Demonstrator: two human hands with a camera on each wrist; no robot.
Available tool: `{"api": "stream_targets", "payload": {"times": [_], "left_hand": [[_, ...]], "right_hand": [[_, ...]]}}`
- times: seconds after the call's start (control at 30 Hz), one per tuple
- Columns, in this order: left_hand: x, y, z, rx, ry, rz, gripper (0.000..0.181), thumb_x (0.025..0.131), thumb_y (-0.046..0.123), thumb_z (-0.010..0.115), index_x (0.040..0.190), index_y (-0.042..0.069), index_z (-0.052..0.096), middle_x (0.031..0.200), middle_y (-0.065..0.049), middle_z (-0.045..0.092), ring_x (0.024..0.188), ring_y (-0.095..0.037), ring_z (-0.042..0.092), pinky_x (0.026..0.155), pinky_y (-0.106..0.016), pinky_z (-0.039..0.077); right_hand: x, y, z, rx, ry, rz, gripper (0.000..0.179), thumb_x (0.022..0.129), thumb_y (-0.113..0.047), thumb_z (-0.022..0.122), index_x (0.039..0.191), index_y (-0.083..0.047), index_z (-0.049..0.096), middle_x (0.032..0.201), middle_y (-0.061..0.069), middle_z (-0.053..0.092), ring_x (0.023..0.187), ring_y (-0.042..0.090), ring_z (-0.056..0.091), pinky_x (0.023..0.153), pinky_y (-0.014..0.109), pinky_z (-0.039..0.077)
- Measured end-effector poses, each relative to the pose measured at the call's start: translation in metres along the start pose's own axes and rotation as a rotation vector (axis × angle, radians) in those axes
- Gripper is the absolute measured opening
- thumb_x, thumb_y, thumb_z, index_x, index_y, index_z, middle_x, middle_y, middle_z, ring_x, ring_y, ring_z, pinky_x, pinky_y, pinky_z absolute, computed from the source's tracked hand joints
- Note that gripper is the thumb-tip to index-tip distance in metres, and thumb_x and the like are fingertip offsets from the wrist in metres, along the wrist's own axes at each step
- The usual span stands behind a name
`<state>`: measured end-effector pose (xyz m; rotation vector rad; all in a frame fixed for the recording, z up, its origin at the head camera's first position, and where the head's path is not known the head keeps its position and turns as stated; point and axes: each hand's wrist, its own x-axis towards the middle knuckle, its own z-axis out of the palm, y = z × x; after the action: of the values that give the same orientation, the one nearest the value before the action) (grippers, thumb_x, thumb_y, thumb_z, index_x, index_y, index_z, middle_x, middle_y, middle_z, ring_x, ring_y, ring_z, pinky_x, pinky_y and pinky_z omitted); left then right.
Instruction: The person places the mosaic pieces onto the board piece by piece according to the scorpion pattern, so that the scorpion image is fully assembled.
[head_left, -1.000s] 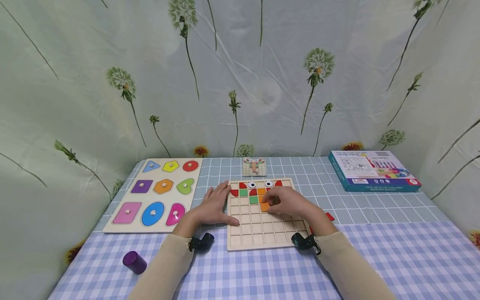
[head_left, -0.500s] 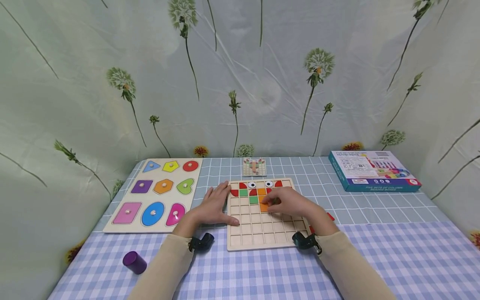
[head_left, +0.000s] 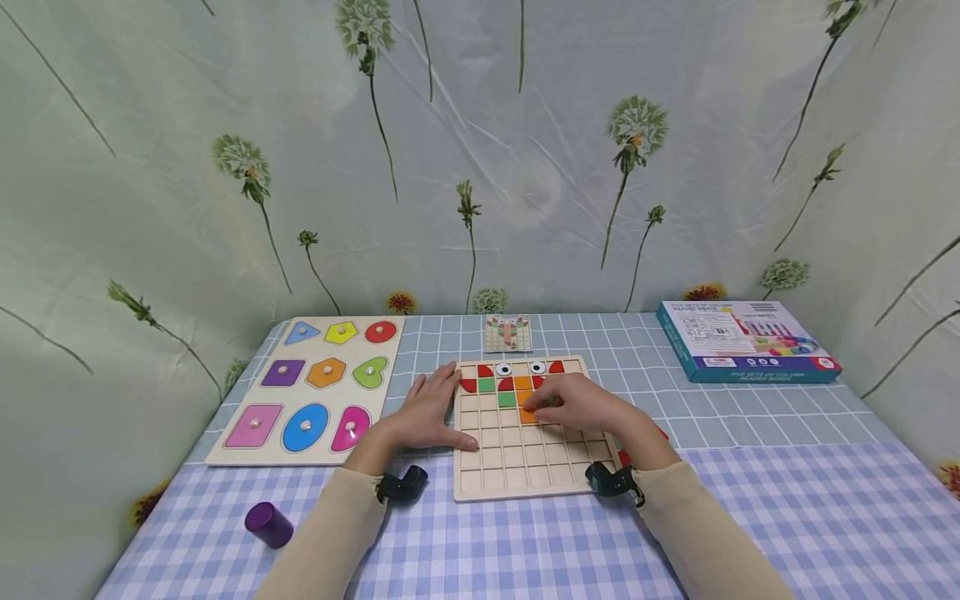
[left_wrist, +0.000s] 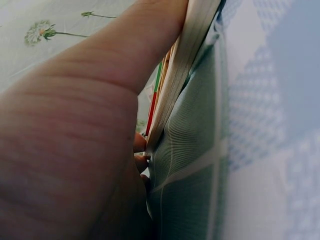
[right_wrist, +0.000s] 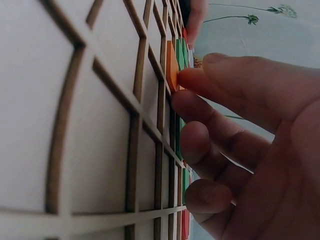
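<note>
A wooden grid board (head_left: 491,458) lies at the middle of the table, with red, green, orange and eye-patterned tiles filling cells toward its far side. My left hand (head_left: 427,415) rests at the board's left edge, thumb reaching over the near-left part and fingers spread along the side. My right hand (head_left: 581,402) is over the board, and a fingertip touches an orange tile (right_wrist: 171,67) at the lower end of a short orange column (head_left: 529,417). In the right wrist view the other fingers are loosely bent above the grid. That hand hides some tiles on the board's right.
Behind the board lies a small pattern card (head_left: 507,334). A knobbed shape puzzle (head_left: 225,450) is at left, a purple cylinder (head_left: 268,525) near the front left, and a teal-edged box (head_left: 765,372) at back right. Red pieces (head_left: 625,457) lie by the board's right edge.
The right fingertips have shifted slightly on the orange tile, which now sits flatter in its cell. The left hand and the board have stayed in place.
</note>
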<state>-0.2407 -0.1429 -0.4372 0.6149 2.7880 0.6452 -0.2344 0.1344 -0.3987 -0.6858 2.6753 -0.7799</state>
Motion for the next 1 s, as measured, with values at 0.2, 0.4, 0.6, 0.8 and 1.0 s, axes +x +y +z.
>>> {"api": "stream_targets", "payload": {"times": [0.2, 0.4, 0.6, 0.8, 1.0], "left_hand": [[0.0, 0.001, 0.0, -0.002, -0.008, -0.025, 0.121, 0.07, 0.062, 0.081, 0.159, 0.007, 0.021, 0.169, -0.01, 0.012, 0.158, -0.028, 0.008, 0.127, -0.055, 0.001], [-0.001, 0.001, -0.001, -0.004, -0.008, -0.015, 0.121, 0.07, 0.061, 0.081, 0.159, 0.006, 0.021, 0.169, -0.011, 0.012, 0.158, -0.028, 0.007, 0.127, -0.055, 0.001], [0.0, 0.002, 0.0, -0.01, -0.004, -0.016, 0.121, 0.07, 0.061, 0.081, 0.159, 0.007, 0.021, 0.169, -0.01, 0.013, 0.158, -0.028, 0.008, 0.127, -0.055, 0.0], [0.0, 0.002, 0.0, -0.012, -0.002, -0.017, 0.121, 0.069, 0.06, 0.082, 0.16, 0.008, 0.021, 0.169, -0.01, 0.013, 0.158, -0.028, 0.008, 0.127, -0.056, 0.0], [0.0, 0.002, 0.001, -0.01, 0.0, -0.016, 0.121, 0.069, 0.06, 0.082, 0.16, 0.008, 0.021, 0.169, -0.01, 0.014, 0.158, -0.028, 0.008, 0.128, -0.055, 0.0]], "right_hand": [[-0.001, 0.002, -0.002, 0.005, -0.033, -0.02, 0.021, 0.093, -0.018, 0.071, 0.112, -0.02, 0.077, 0.107, -0.004, 0.071, 0.088, 0.014, 0.053, 0.08, 0.028, 0.048], [-0.003, 0.004, -0.004, 0.008, -0.059, -0.03, 0.023, 0.093, -0.019, 0.069, 0.115, -0.02, 0.077, 0.111, -0.003, 0.071, 0.089, 0.014, 0.053, 0.079, 0.028, 0.048], [-0.005, 0.006, -0.009, 0.035, -0.07, -0.055, 0.018, 0.095, -0.019, 0.068, 0.11, -0.018, 0.077, 0.11, -0.003, 0.072, 0.09, 0.013, 0.056, 0.082, 0.029, 0.05], [-0.011, 0.013, -0.021, 0.082, -0.068, -0.049, 0.018, 0.096, -0.017, 0.065, 0.112, -0.015, 0.073, 0.102, -0.002, 0.069, 0.089, 0.015, 0.06, 0.081, 0.03, 0.052], [-0.019, 0.022, -0.034, 0.083, -0.073, -0.008, 0.021, 0.095, -0.017, 0.066, 0.116, -0.013, 0.07, 0.098, 0.0, 0.065, 0.09, 0.018, 0.058, 0.08, 0.03, 0.052]]}}
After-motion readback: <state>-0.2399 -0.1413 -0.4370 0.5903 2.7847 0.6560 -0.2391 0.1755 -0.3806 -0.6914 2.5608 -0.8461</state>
